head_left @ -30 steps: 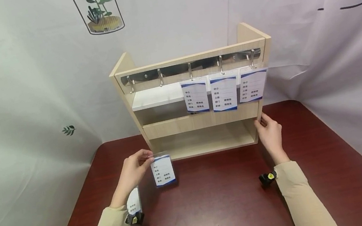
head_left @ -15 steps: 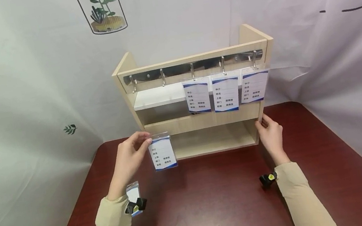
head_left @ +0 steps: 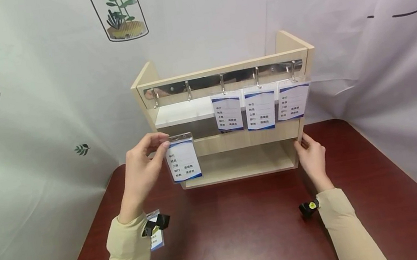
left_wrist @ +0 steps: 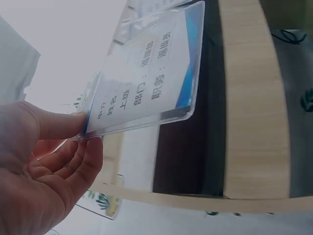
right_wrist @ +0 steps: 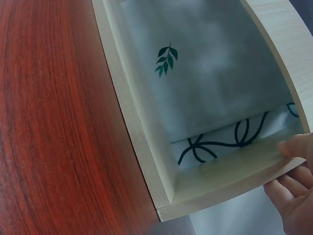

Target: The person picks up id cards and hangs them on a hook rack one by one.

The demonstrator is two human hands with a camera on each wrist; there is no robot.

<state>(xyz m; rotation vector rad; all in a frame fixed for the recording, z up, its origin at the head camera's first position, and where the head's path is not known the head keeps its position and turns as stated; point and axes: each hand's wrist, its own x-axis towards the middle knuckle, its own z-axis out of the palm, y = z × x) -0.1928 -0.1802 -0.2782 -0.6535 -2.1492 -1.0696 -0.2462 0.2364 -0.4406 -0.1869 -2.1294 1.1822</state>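
Note:
My left hand pinches a clear-sleeved badge card by its upper left corner, between thumb and fingers. The card hangs upright in front of the left side of the wooden shelf, below the leftmost hook. In the left wrist view the same badge card shows blue corners and printed lines. My right hand grips the shelf's right side panel low down, thumb inside and fingers outside, as the right wrist view shows on the panel.
Three badge cards hang from the metal hook rail's right hooks: one in the middle, one beside it, one at the end. Another card lies on the dark red table, partly behind the left wrist. Printed cloth surrounds the table.
My left hand has raised the badge card from near the tabletop to the height of the shelf's middle board. My right hand keeps its place on the side panel.

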